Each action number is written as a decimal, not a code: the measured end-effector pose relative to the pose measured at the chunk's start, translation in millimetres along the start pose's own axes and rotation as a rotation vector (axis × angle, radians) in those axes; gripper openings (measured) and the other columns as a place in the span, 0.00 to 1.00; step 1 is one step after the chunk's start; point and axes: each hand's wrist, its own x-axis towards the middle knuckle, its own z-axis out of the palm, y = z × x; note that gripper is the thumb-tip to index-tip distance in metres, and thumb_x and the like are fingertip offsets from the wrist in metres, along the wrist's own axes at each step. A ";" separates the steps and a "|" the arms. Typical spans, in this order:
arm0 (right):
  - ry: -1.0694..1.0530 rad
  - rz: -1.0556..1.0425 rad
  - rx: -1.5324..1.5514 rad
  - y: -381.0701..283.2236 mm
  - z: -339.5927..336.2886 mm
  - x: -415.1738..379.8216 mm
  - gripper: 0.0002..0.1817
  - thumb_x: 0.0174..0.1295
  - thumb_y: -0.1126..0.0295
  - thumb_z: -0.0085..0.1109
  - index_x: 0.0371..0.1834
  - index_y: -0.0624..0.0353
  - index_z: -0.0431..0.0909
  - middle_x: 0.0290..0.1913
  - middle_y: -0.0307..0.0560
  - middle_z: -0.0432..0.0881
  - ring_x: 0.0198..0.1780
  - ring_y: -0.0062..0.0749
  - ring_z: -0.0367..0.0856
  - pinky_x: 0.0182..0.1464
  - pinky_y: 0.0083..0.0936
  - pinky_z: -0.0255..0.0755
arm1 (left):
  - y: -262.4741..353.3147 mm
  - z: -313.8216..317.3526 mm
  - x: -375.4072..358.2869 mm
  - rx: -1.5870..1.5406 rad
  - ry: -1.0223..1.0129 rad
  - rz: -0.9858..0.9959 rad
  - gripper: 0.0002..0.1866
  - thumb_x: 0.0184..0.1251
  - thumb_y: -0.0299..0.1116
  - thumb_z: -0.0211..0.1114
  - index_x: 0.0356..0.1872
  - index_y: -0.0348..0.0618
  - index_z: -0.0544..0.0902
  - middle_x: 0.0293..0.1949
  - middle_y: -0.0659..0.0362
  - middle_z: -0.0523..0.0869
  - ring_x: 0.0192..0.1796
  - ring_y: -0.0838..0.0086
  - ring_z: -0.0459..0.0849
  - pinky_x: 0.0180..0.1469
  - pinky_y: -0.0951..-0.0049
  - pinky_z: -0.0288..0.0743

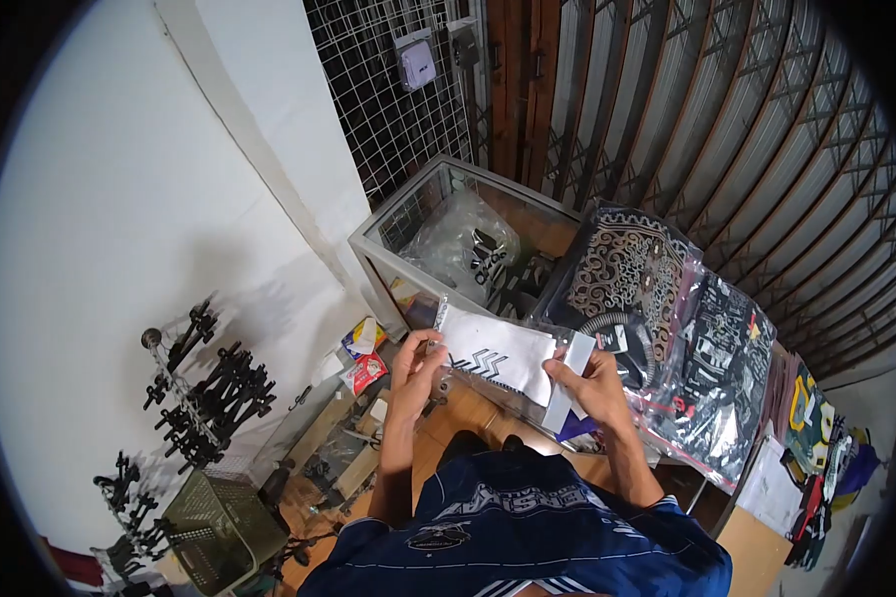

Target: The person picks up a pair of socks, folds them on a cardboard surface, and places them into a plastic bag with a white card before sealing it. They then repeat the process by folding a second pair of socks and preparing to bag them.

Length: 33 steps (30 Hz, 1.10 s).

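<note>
A folded white cloth with black chevron marks (pixel 493 356) lies flat inside a clear plastic packet, held up before my chest. My left hand (pixel 416 370) pinches the packet's left end between thumb and fingers. At the right end, my right hand (pixel 589 386) is closed on the packet, its thumb on top. A pale strip (pixel 567 383) runs along that end beside the thumb. What kind of garment the cloth is cannot be made out.
Beyond the packet stands a glass display case (pixel 388 257) with plastic-wrapped items inside. Bagged dark garments (pixel 717 368) are piled to the right. A green plastic basket (pixel 219 522) sits lower left, near black items hanging on the wall (pixel 219 398). A folding metal gate (pixel 757 129) closes off the back.
</note>
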 end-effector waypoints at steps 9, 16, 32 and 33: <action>0.049 -0.081 -0.227 -27.0 11.3 78.8 0.10 0.74 0.68 0.73 0.47 0.66 0.90 0.33 0.33 0.88 0.33 0.11 0.78 0.36 0.20 0.74 | 18.9 -11.3 132.3 0.103 -0.178 0.029 0.20 0.73 0.23 0.75 0.60 0.48 0.78 0.41 0.66 0.83 0.40 0.85 0.78 0.44 0.81 0.71; 0.009 -0.108 -0.402 -21.7 15.1 205.1 0.14 0.77 0.63 0.69 0.47 0.65 0.91 0.28 0.39 0.87 0.24 0.18 0.80 0.25 0.23 0.74 | 19.3 -43.5 276.5 0.148 -0.246 -0.039 0.32 0.72 0.28 0.78 0.72 0.34 0.72 0.52 0.53 0.90 0.53 0.75 0.88 0.56 0.75 0.80; 0.320 0.253 -0.042 79.4 26.6 467.9 0.17 0.64 0.69 0.79 0.51 0.68 0.89 0.40 0.49 0.93 0.35 0.33 0.91 0.33 0.33 0.85 | -41.9 -64.9 529.1 0.848 -0.004 0.400 0.33 0.62 0.42 0.84 0.59 0.29 0.79 0.48 0.44 0.91 0.51 0.57 0.91 0.54 0.62 0.82; 0.343 0.259 -0.003 80.0 28.3 472.0 0.17 0.63 0.69 0.79 0.51 0.68 0.89 0.40 0.49 0.93 0.35 0.34 0.91 0.32 0.33 0.85 | -43.4 -63.6 534.6 0.892 0.033 0.450 0.32 0.62 0.42 0.84 0.57 0.29 0.80 0.46 0.44 0.91 0.50 0.55 0.91 0.54 0.61 0.82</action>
